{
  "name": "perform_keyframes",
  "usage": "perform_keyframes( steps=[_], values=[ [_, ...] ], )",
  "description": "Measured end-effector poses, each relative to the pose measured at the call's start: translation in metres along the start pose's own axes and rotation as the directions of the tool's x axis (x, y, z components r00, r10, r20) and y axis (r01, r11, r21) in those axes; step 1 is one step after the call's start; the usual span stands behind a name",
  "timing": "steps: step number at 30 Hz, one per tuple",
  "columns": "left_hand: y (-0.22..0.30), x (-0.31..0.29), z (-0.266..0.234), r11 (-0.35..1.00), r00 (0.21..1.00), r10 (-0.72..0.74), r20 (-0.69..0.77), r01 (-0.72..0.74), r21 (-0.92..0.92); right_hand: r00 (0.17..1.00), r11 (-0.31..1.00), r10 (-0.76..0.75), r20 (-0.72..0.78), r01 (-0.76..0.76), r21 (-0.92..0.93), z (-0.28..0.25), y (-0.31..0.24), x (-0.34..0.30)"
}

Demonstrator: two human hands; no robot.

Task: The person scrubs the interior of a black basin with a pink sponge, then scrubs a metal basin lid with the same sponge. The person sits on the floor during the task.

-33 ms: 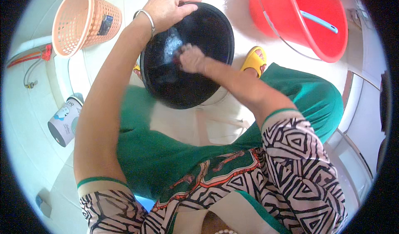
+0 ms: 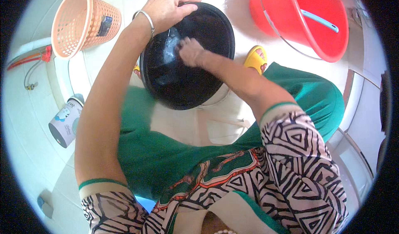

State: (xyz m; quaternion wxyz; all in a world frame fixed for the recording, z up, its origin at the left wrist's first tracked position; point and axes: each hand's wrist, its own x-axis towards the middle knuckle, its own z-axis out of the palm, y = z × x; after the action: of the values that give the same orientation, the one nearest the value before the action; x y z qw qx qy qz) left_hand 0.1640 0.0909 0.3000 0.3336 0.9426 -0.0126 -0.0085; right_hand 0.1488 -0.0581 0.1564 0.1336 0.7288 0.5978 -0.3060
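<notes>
A round black basin [image 2: 187,84] is held tilted between my knees, with a wet, whitish sheen on its inner surface. My left hand [image 2: 168,7] grips its far rim, the thumb on the inside edge, and a silver bangle circles the wrist. Inside the basin, my right hand [image 2: 192,53] is curled beside the shiny patch. Its fingers are bent together and a little blurred; whatever they hold, if anything, is hidden.
To the right stands a red bucket [image 2: 278,17] with a wire handle and a light blue handle-shaped tool [image 2: 320,21] inside. On the left are a peach perforated basket [image 2: 97,19] and a grey container [image 2: 64,126]. A yellow slipper [image 2: 254,60] shows on my foot.
My right hand has shifted slightly within the basin, its knuckles turned a bit. The left hand keeps its place on the rim.
</notes>
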Motion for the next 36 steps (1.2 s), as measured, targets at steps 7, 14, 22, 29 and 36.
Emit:
perform_keyframes(
  steps=[7,14,22,29,36],
  values=[
    [-0.006,0.003,0.001,0.999,0.999,0.034,0.01,-0.034,0.04,0.479,0.926,-0.297,-0.826,0.356,-0.127,-0.005,0.036,0.091],
    [0.007,0.0,-0.008,0.994,0.997,-0.069,0.022,0.07,-0.08,0.975,0.998,0.037,-0.22,-0.046,-0.035,0.005,-0.009,0.032],
    [0.009,-0.001,-0.003,0.994,1.0,0.02,-0.008,-0.02,-0.11,0.989,0.494,0.116,0.086,-0.133,0.859,0.008,-0.068,0.091],
    [0.004,-0.002,0.001,1.0,1.0,0.029,-0.005,-0.029,-0.006,0.981,0.961,-0.094,-0.169,0.134,0.243,0.018,-0.06,0.066],
    [0.023,-0.003,-0.013,0.972,0.986,-0.157,0.053,0.164,-0.169,0.844,0.982,-0.145,-0.516,0.059,-0.18,0.065,-0.001,0.065]
  ],
)
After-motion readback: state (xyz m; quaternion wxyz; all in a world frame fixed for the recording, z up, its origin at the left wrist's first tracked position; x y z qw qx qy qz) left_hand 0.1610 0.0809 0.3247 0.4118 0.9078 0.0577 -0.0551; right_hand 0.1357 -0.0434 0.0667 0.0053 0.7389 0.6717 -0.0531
